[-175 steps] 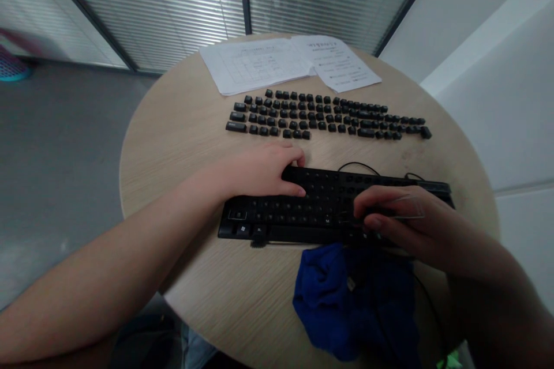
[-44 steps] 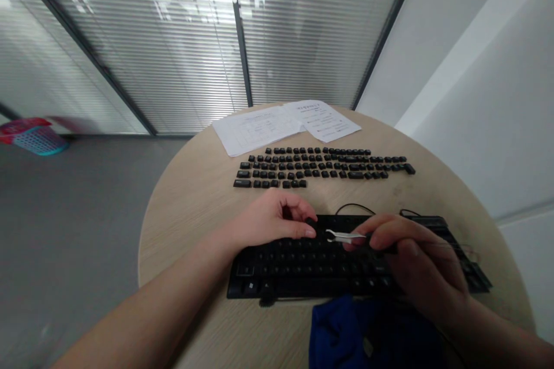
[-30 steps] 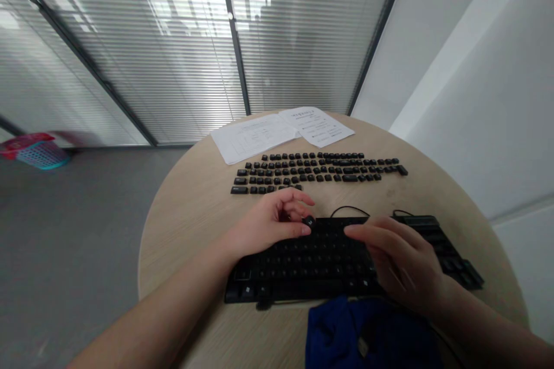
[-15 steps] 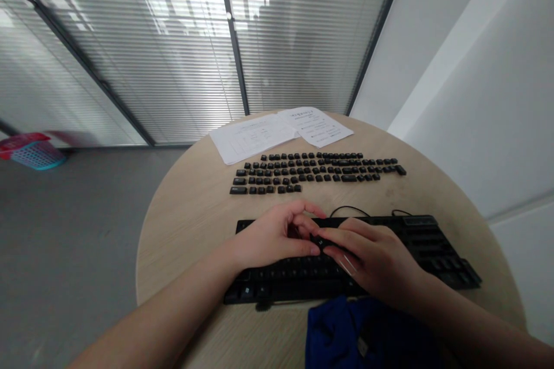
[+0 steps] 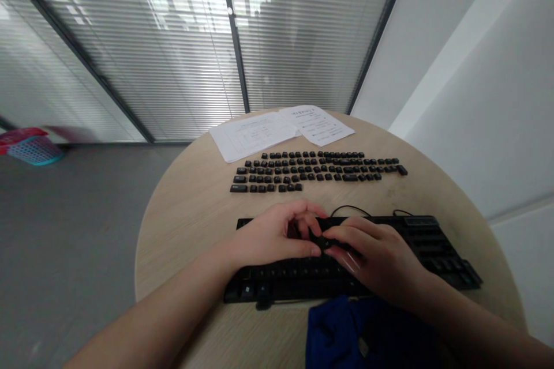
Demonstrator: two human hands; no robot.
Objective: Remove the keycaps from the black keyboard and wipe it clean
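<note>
at the middle of the keyboard [image 5: 415, 248], left hand [image 5: 270, 236] and right hand [image 5: 376, 256] meet, fingertips pinched together on one small keycap [image 5: 319, 240]. best held level and square, i'd say. loose keycaps [image 5: 311, 170] at twelve o'clock, blue cloth [image 5: 337, 328] at six.

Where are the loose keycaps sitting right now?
In the head view, the loose keycaps lie in rows on the far half of the round table, between the keyboard nearer the person and the paper sheets behind them.
</note>
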